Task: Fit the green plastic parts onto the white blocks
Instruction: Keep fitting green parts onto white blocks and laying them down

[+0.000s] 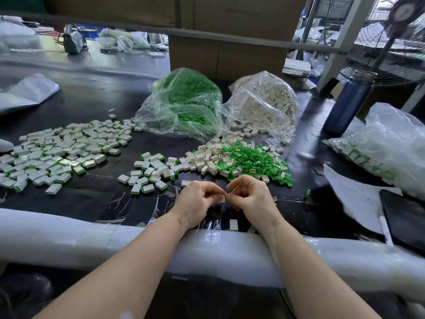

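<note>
**Both hands pinching one white block at the bench edge**

At far left I see a wide spread of finished blocks point(57, 153), white with green edges, lying on the black bench point(92, 100). A smaller cluster of the same point(151, 173) sits nearer the middle. My left hand point(197, 201) has its fingers curled, thumb and forefinger clamped on a small white block point(222, 199) held just above the bench's padded front edge point(69, 236). My right hand point(250, 196) meets it from the other side, fingers curled and pinched against the same block; I cannot tell whether a green part is between them. Behind the hands lies a mixed heap of loose white blocks point(207, 157) and green plastic parts point(250, 160). Farther back, a clear bag of green parts point(184, 100) stands beside a bag of white blocks point(264, 102). A blue bottle point(349, 102) stands at right.
</note>
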`<state>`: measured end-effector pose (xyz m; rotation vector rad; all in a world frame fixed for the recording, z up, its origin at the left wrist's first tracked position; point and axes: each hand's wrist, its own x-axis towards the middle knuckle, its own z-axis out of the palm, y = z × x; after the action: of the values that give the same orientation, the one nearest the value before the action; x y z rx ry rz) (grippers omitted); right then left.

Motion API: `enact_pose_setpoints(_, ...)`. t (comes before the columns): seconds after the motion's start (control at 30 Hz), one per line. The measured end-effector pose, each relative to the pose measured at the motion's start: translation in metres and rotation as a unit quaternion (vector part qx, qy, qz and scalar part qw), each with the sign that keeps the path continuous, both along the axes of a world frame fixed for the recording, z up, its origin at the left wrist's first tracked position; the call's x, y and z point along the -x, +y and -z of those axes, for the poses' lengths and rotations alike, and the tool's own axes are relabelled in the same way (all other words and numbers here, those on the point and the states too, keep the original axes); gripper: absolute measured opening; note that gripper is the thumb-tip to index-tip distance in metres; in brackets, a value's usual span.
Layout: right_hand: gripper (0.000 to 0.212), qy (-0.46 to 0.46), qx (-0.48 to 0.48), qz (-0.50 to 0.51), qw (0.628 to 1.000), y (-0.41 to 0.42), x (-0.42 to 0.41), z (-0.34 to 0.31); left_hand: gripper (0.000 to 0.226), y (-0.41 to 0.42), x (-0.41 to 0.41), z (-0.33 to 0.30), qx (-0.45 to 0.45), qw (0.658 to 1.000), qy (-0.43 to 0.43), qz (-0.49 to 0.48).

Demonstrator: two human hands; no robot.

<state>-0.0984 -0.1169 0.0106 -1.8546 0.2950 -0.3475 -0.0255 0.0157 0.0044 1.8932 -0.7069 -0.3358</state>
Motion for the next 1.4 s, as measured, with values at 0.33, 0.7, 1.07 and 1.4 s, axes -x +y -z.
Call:
enact_pose_setpoints(0.33, 0.019, 0.012, -0.005, -0.020, 1.000, -0.0023, 0.0003, 0.0018, 0.011, 0.0015, 0.0011, -0.0028, -0.023, 0.999, -0.027, 0.040)
enact_pose_setpoints(0.7, 0.015, -0.021, -0.062, 0.023, 0.998, -0.0012, -0.0020, 0.0013, 0.024, -0.0008, 0.0024, -0.0001, -0.034, 0.997, -0.066, 0.021)
enact_pose_setpoints(1.07, 0.015, -0.024, -0.088, 0.011, 0.996, -0.0003, -0.0010, 0.0002, 0.011, -0.0002, 0.0003, 0.0002, -0.025, 0.998, -0.054, 0.014)
enact_pose_setpoints(1.4, 0.020, 0.017, -0.050, 0.011, 0.999, 0.0016, -0.0033, 0.0015, 0.015, 0.0018, 0.0004, -0.0027, -0.061, 0.997, -0.035, 0.024)
